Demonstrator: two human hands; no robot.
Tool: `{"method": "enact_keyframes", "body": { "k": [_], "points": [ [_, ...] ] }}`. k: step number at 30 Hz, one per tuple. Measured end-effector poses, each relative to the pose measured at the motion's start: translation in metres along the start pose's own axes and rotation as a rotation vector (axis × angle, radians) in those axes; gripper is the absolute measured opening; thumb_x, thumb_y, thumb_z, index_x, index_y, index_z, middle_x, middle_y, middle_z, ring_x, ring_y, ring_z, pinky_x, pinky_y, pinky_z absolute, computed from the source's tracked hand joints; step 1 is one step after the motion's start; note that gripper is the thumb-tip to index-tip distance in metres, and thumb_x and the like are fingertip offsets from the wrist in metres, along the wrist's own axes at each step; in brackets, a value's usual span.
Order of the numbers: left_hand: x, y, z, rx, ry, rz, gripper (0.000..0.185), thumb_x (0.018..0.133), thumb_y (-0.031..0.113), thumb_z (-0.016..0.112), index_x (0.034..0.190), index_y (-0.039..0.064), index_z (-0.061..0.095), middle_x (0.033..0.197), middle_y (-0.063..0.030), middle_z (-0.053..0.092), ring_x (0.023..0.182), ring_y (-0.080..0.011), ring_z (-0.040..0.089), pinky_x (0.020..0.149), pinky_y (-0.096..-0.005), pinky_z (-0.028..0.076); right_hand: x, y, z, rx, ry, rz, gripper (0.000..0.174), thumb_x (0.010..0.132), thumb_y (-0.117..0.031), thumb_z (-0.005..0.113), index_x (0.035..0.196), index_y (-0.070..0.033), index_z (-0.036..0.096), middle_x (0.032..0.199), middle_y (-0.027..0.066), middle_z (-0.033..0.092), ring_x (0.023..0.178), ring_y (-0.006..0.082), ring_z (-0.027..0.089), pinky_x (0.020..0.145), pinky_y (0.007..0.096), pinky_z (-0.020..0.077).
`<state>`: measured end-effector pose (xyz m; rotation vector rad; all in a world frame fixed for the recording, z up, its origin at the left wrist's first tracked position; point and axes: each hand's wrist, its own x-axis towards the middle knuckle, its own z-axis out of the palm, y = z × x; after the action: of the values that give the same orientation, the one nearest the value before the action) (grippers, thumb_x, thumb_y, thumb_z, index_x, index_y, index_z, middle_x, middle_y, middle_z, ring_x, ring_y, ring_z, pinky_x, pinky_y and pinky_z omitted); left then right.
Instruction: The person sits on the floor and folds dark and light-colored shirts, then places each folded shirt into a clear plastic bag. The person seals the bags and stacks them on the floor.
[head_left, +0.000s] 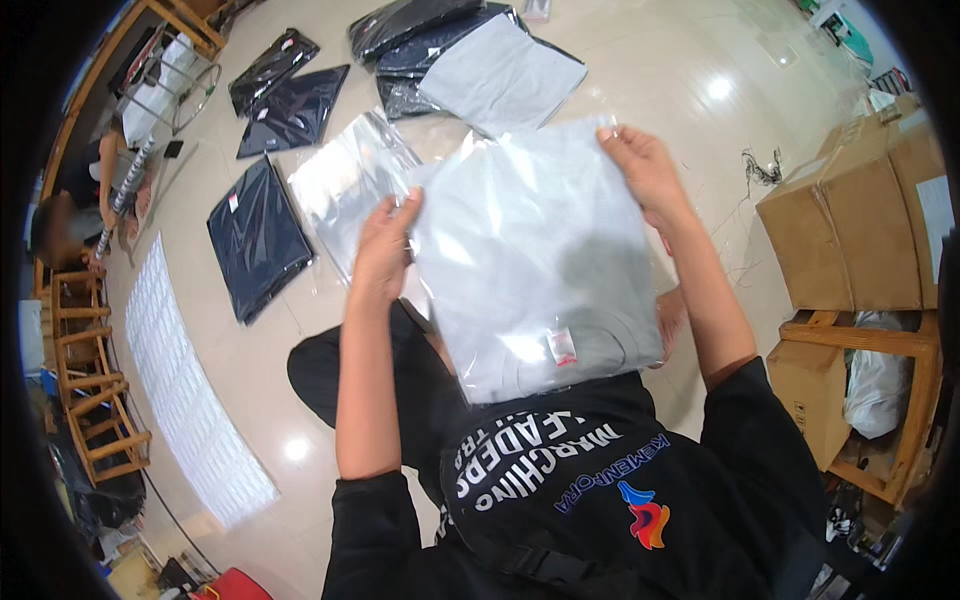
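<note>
A folded light grey T-shirt in a clear plastic bag (525, 247) spans the space between my hands, its collar and small label towards my body. My left hand (386, 247) grips the bag's left edge with the thumb on top. At its far right corner, my right hand (637, 169) pinches the plastic. Empty clear plastic bags (352, 187) lie on the floor beside my left hand. Beyond the held shirt is another folded grey garment (502, 71), lying on bagged dark garments (412, 30).
Bagged dark garments (259, 240) lie on the tiled floor to the left, near a long whitish sheet (195, 390). A person (112, 180) sits by wooden racks (94, 375) at far left. Cardboard boxes (847, 217) and a wooden frame (862, 335) stand at right.
</note>
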<state>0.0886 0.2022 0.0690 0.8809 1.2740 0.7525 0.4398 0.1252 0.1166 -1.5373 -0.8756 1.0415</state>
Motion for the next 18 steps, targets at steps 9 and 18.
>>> {"method": "enact_keyframes", "body": {
  "k": [9,18],
  "points": [
    [-0.048,-0.148,-0.001,0.008,-0.222,-0.293,0.055,0.118,0.047,0.058,0.142,-0.002,0.066,0.121,-0.0077,0.076,0.1,-0.0117,0.07,0.082,-0.0281,0.058,-0.092,0.137,-0.003,-0.379,0.193,0.232,0.05,0.114,-0.044,0.066,0.124,0.004,0.07,0.09,0.0033,0.071,0.08,0.0089,0.059,0.073,0.0257,0.0472],
    [-0.08,-0.132,0.006,0.167,0.037,0.042,0.045,0.118,0.036,0.062,0.091,0.001,0.065,0.072,0.0074,0.052,0.07,-0.0026,0.04,0.061,-0.0274,0.036,-0.139,0.124,0.001,-0.207,0.293,0.211,0.051,0.116,-0.039,0.064,0.128,0.01,0.068,0.091,0.0115,0.074,0.082,0.0135,0.065,0.075,0.031,0.0533]
  ]
}}
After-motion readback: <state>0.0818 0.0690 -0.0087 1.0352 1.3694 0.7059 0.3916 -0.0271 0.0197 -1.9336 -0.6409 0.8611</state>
